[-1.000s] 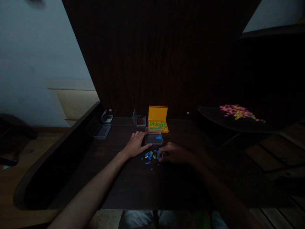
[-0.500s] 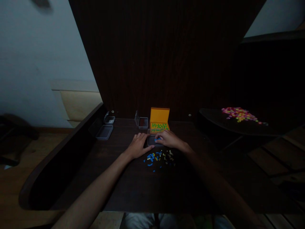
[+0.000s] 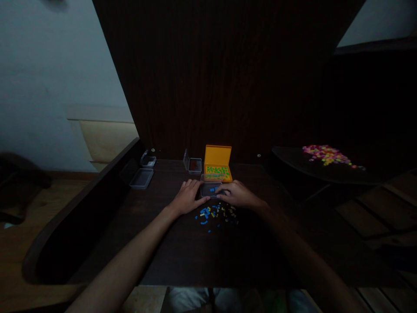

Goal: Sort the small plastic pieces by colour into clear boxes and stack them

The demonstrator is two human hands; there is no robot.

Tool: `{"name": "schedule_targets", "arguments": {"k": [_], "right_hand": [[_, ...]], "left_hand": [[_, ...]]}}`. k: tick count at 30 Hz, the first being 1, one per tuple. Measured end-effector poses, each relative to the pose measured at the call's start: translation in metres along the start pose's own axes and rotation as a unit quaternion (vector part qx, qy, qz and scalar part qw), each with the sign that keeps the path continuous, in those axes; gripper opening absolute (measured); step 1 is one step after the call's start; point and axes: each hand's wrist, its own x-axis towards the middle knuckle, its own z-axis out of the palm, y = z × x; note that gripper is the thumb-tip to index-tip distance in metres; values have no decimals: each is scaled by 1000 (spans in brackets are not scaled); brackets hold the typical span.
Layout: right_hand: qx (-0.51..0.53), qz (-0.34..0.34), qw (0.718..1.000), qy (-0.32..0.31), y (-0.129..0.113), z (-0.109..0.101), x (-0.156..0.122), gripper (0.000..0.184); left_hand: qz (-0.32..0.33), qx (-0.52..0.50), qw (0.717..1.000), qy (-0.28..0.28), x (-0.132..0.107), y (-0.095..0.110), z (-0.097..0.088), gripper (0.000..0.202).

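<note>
A small clear tray (image 3: 208, 190) holding a few blue pieces lies on the dark table (image 3: 182, 252). My left hand (image 3: 186, 198) rests flat against its left side, fingers spread, holding nothing. On the tray's right edge sits my right hand (image 3: 236, 194), fingers curled; whether they pinch a piece is hidden in the dim light. Several small blue and yellow pieces (image 3: 215, 214) are scattered on the table just in front of both hands. Behind the tray stands an open orange box (image 3: 217, 163) filled with green pieces.
A small clear box (image 3: 193, 164) stands left of the orange box. Two more clear containers (image 3: 141, 178) lie at the table's far left by a raised rim. A heap of pink and yellow pieces (image 3: 325, 154) lies on a dark surface at right.
My right hand went from the scattered pieces up to the clear tray, then drew back a little to its right edge. My left hand stayed beside the tray.
</note>
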Motion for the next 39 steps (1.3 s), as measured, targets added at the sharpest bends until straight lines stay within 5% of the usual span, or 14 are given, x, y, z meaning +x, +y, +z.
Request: {"name": "schedule_targets", "arguments": {"k": [9, 19, 24, 28, 39], "right_hand": [[-11, -50, 995, -86, -37, 15, -17, 21], [-45, -9, 995, -85, -50, 30, -17, 23], [-44, 8, 998, -51, -46, 23, -15, 26], [-88, 105, 990, -13, -30, 9, -9, 34], [-144, 160, 975, -60, -15, 10, -7, 61]], "left_hand": [[-12, 8, 1000, -9, 0, 0, -1, 53], [-1, -5, 1000, 0, 0, -3, 1, 53], [-3, -3, 1000, -5, -1, -2, 1, 50], [-3, -2, 1000, -6, 0, 0, -1, 53], [2, -5, 1000, 5, 0, -1, 1, 53]]}}
